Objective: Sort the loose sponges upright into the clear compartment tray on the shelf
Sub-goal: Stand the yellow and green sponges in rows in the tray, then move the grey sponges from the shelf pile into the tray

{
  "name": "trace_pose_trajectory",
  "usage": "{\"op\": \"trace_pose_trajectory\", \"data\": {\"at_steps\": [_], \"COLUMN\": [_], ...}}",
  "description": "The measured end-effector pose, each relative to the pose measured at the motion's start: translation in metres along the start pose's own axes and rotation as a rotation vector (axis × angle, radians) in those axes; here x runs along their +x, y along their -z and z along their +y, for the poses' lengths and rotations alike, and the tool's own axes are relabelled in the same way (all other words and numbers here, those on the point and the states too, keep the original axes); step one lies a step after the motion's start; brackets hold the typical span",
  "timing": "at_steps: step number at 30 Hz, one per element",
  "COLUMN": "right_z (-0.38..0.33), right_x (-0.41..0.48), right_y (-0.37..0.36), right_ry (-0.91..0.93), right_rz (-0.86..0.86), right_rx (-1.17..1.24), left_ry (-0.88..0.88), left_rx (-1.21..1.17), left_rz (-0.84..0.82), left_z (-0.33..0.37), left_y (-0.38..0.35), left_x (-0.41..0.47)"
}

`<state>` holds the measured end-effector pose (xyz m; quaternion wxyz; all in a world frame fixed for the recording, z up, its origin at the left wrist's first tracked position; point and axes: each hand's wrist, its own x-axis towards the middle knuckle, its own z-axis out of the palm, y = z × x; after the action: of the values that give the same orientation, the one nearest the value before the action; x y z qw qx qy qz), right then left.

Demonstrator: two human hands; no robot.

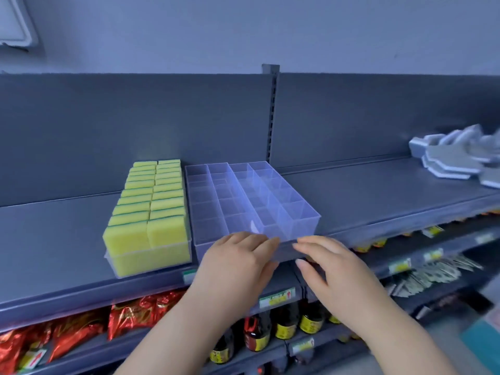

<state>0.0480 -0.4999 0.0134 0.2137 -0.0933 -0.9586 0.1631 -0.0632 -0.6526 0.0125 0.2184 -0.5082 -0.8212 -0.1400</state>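
A clear compartment tray (303,204) with several empty cells lies on the grey shelf (378,190), its near end at the shelf's front edge. My left hand (238,258) rests on the tray's near wall, fingers over the rim. Just to its right, my right hand (327,258) touches the same near wall, fingers bent. Whether either hand grips the tray is unclear. A pile of loose grey-and-white sponges (457,155) lies far right on the shelf, well away from both hands.
To the tray's left stands another clear tray (151,262) filled with upright yellow-green sponges (151,201). A slotted upright post (272,115) divides the back panel. Below are red snack bags (130,315), dark bottles (284,323) and price tags.
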Motion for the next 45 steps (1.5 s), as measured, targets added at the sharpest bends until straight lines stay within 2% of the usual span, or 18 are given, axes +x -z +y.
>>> {"op": "trace_pose_trajectory", "data": {"at_steps": [4, 10, 18, 24, 30, 37, 42, 45], "right_z": [0.052, 0.118, 0.179, 0.237, 0.315, 0.413, 0.468, 0.519], "right_x": [-0.076, -0.197, -0.271, -0.261, -0.204, -0.15, -0.15, -0.144], "right_y": [0.034, 0.078, 0.102, 0.097, 0.118, 0.163, 0.155, 0.167], "right_ry": [-0.151, -0.449, -0.668, -0.718, -0.725, -0.788, -0.872, -0.901], "right_rz": [-0.056, -0.005, 0.054, 0.024, 0.017, 0.143, 0.078, 0.121], "right_rx": [-0.017, -0.025, -0.023, -0.023, -0.07, -0.183, -0.091, -0.069], "left_ry": [-0.077, -0.241, -0.323, -0.35, -0.354, -0.389, -0.408, -0.433], "left_rx": [-0.104, -0.229, -0.289, -0.315, -0.326, -0.368, -0.355, -0.37], "left_rz": [-0.033, -0.146, -0.207, -0.226, -0.151, -0.029, -0.079, -0.093], "left_z": [0.087, 0.215, 0.298, 0.32, 0.328, 0.347, 0.377, 0.4], "left_y": [-0.027, -0.068, -0.103, -0.149, -0.2, -0.249, -0.282, -0.306], "left_x": [0.003, -0.002, 0.023, 0.077, 0.173, 0.305, 0.361, 0.395]}}
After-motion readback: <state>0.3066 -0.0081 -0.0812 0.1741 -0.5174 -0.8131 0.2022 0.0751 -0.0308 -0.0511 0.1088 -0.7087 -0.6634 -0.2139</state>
